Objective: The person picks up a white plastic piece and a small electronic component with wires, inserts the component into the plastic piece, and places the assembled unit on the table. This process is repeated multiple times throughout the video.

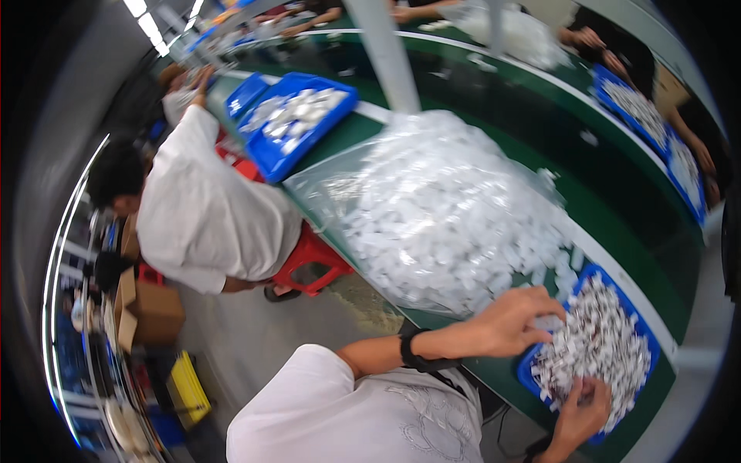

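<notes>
White cloth of the wearer's shirt (pixel 363 424) lies nearest the camera. From the left, one cardboard box (pixel 158 316) and one yellow bin (pixel 189 390) stand on the floor. Beyond them, a co-worker (pixel 216 208) in a white top sits on one red stool (pixel 316 270), with two blue trays (pixel 332 123) farther off along the green worktop (pixel 656 297). Next comes one big clear plastic bag (pixel 328 181), loaded with white pieces (pixel 455 224), too many to count, some spilling at its right edge. Just right of the bag, the left hand (pixel 513 318) reaches over the worktop, thumb and fingers narrowed on what looks like one pale piece (pixel 549 322). Beneath it, one near blue tray (pixel 526 373) holds a heap of slim pieces (pixel 594 339), also beyond counting. At that tray's near side is the right hand (pixel 585 409), fingers curled inward; whether they grip anything I cannot tell. Far right, across the worktop, are two more blue trays (pixel 648 140). Handling single pieces over the near tray seems the step in hand; the next move calls for a light fingertip pinch.
</notes>
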### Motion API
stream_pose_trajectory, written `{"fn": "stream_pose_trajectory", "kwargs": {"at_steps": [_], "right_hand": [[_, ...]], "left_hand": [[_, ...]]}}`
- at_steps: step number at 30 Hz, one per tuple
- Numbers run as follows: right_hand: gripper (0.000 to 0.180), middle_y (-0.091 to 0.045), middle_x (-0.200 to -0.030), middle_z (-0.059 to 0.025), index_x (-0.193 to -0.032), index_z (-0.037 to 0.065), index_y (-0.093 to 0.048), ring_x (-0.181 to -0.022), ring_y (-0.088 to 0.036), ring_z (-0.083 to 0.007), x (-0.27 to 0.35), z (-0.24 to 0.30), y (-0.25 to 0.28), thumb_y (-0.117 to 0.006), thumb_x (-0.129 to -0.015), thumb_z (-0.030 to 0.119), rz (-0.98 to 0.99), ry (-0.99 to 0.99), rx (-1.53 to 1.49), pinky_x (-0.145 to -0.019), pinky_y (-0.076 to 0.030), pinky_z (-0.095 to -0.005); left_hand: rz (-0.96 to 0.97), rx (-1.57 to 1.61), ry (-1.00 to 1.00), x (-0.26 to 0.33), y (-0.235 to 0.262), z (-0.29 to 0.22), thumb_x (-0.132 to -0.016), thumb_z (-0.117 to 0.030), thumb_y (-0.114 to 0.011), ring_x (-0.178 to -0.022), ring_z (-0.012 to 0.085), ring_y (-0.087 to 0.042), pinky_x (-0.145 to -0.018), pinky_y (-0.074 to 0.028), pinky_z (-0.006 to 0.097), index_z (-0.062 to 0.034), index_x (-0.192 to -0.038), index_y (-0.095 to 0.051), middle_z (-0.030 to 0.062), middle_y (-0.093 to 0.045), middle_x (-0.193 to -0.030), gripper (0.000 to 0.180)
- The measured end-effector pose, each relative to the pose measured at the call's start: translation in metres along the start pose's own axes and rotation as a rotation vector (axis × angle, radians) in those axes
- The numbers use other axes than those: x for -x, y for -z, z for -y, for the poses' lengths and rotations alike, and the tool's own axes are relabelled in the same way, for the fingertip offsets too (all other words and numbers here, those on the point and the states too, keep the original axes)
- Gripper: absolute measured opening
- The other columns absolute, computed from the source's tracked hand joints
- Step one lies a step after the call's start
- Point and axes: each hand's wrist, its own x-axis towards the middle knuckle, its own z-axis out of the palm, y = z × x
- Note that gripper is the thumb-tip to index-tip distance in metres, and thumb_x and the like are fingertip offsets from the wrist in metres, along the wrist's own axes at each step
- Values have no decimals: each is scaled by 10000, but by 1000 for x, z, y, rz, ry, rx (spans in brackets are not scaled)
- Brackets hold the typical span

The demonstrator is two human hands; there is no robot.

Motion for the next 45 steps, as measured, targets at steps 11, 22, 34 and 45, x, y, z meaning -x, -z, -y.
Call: {"fn": "stream_pose_trajectory", "kwargs": {"at_steps": [11, 22, 34, 45], "right_hand": [[264, -664, -776, -87, -1184, 52, -653, -660, -602, -160, -6, -21, 32, -687, -1018, 255, 76, -484, -564, -581, -491, -311], [315, -630, -780, -56, -1260, 73, -523, -645, -563, -133, -9, 10, -2, -633, -1045, 275, 373, -354, -723, -543, -464, -291], [289, -671, -849, -82, -1196, 59, -573, -725, -613, -151, 0, 42, -15, -652, -1034, 284, 268, -369, -716, -593, -499, -270], [222, -643, -798, -111, -1108, 0, -624, -610, -561, -168, 2, 68, -12, -698, -992, 175, 168, -171, -662, -528, -465, -278]], "left_hand": [[-24, 173, -44, 6, -4, 10, -1004, -201, -547, -658, 225, -597, -646, -465, 379, -12, -1086, -669, 122, -637, -856, 240], [-14, 274, -166, 29, -17, -14, -897, -232, -726, -768, 237, -678, -667, -509, 360, -7, -984, -692, 127, -691, -844, 244], [8, 302, -208, 32, -15, -3, -933, -207, -738, -736, 248, -704, -646, -529, 371, -15, -916, -777, 127, -742, -843, 197], [-52, 222, -338, 37, -15, 2, -924, -195, -731, -702, 325, -668, -608, -495, 421, -10, -811, -717, 157, -682, -769, 217]]}}
